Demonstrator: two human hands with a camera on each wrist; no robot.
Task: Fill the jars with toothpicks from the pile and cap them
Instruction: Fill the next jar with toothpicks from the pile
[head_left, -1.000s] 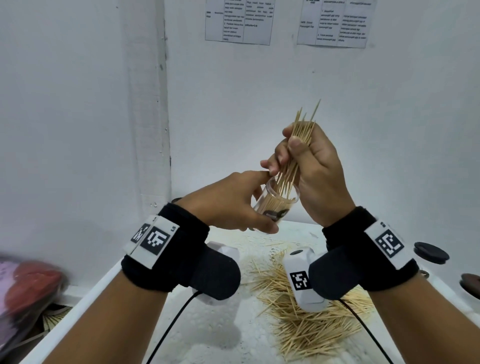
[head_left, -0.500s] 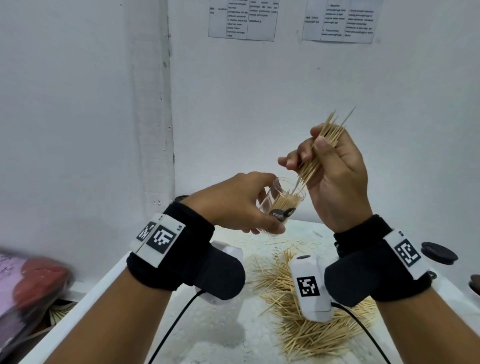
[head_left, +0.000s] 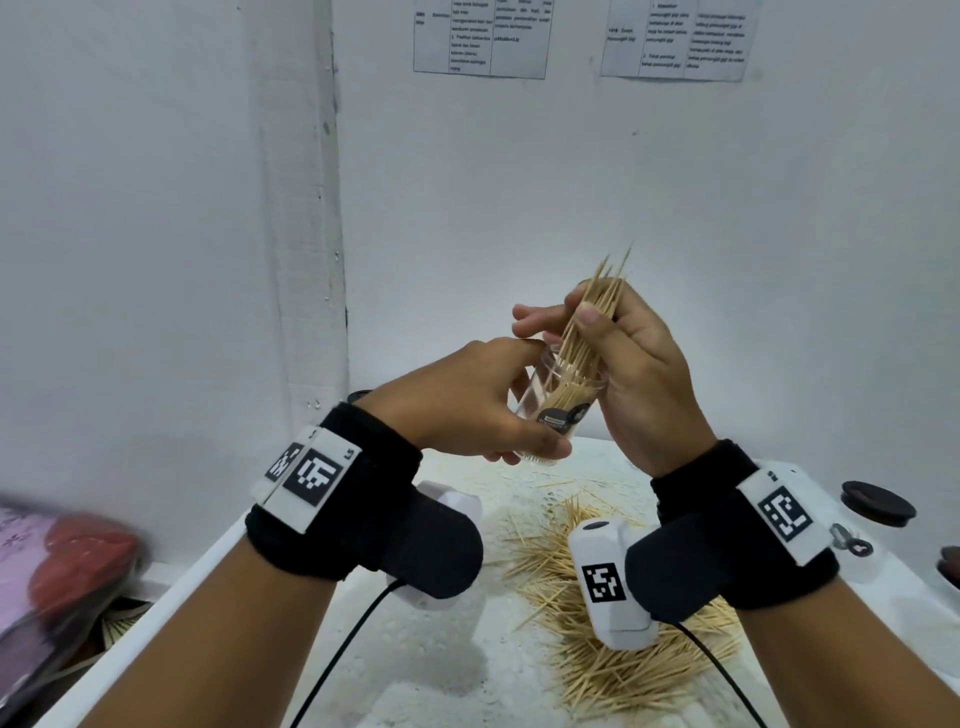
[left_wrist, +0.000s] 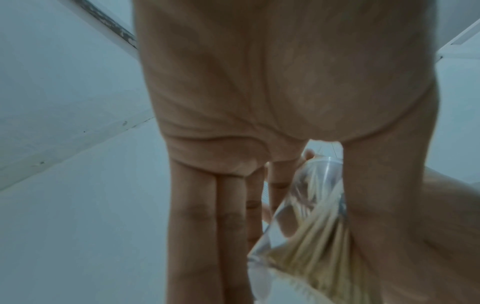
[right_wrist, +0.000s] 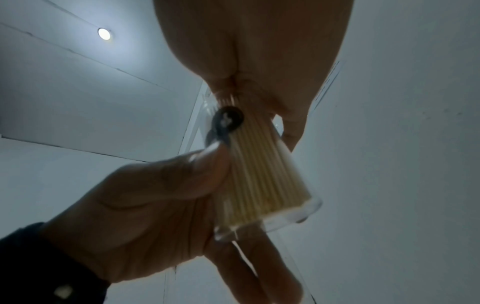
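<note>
My left hand (head_left: 467, 410) grips a small clear jar (head_left: 558, 400) with a dark label, tilted, held above the table. The jar (left_wrist: 306, 214) holds many toothpicks, seen through its wall in the left wrist view. My right hand (head_left: 628, 358) pinches a bundle of toothpicks (head_left: 597, 312) between thumb and fingers, its lower ends inside the jar's mouth. From below, the right wrist view shows the jar (right_wrist: 262, 181) packed with toothpicks and the left hand (right_wrist: 145, 209) around it. A loose pile of toothpicks (head_left: 613, 660) lies on the white table (head_left: 415, 670) below my wrists.
Dark round lids (head_left: 878, 504) lie at the table's right edge, a second (head_left: 950, 564) partly cut off. White walls close the table at the back and left. A blurred red and pink bag (head_left: 57, 571) sits off the table's left side.
The right hand has brought the toothpick bundle back down, so its ends go deeper into the jar. Both hands sit slightly lower and closer together than half a second ago.
</note>
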